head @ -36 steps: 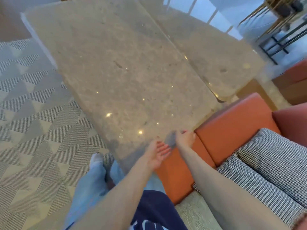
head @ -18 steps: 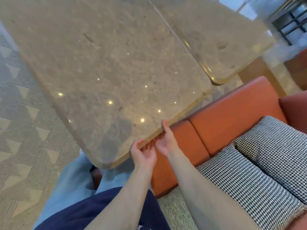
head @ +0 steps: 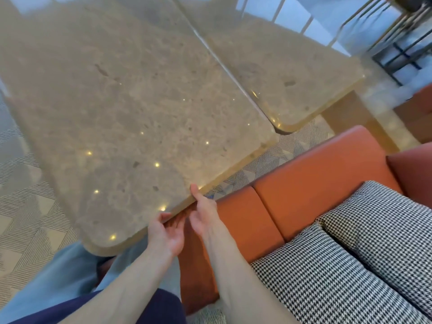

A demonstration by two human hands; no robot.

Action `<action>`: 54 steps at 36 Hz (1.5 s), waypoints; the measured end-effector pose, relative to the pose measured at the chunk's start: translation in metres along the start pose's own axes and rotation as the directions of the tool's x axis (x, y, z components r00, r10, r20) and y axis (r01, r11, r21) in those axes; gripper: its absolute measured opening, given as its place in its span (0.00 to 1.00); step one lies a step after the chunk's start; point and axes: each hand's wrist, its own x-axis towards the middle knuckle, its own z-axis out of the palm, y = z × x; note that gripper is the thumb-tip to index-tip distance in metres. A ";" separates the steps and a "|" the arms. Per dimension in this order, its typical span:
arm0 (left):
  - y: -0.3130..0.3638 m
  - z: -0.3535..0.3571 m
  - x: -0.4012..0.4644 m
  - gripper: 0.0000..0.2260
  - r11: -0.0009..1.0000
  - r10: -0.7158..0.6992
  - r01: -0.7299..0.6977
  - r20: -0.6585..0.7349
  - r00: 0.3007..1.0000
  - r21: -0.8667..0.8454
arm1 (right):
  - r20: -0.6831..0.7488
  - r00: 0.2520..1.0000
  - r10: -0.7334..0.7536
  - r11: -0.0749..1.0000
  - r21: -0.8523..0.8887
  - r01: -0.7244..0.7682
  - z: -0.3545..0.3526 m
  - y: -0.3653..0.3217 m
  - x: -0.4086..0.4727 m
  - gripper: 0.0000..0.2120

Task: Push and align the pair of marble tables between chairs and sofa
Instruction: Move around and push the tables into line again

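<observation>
Tables: near table fills centre frame, far table upper right, seam between them narrow but near corners stepped. Left hand and right hand pinch near edge. Sofa lower right. Alignment unfinished.

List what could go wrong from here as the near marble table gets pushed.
1. Both hands, left and right, grip the near table's edge with fingers under it, close to the orange sofa; they might get pinched if the table swings that way.
2. The tables' sofa-side corners look staggered beside the far table; pushing at one end may skew the seam.
</observation>
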 end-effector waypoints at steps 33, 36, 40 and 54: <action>-0.010 0.020 -0.016 0.11 0.997 -0.065 0.053 -0.211 0.975 -0.059 | 0.013 0.998 0.067 0.997 0.038 -0.068 -0.012 -0.015 -0.014 0.17; -0.008 0.024 -0.017 0.11 0.996 -0.079 0.066 -0.216 0.973 -0.064 | 0.008 0.998 0.063 0.998 0.021 -0.063 -0.010 -0.014 -0.015 0.17; -0.002 0.031 -0.027 0.20 0.992 -0.126 0.119 -0.186 0.974 -0.045 | -0.028 0.997 0.065 0.998 0.017 -0.065 -0.008 -0.012 -0.013 0.16; 0.065 0.121 -0.018 0.11 0.269 0.198 -0.396 0.352 0.915 0.878 | -0.195 0.832 -0.519 0.752 -0.568 0.335 0.070 -0.027 -0.004 0.09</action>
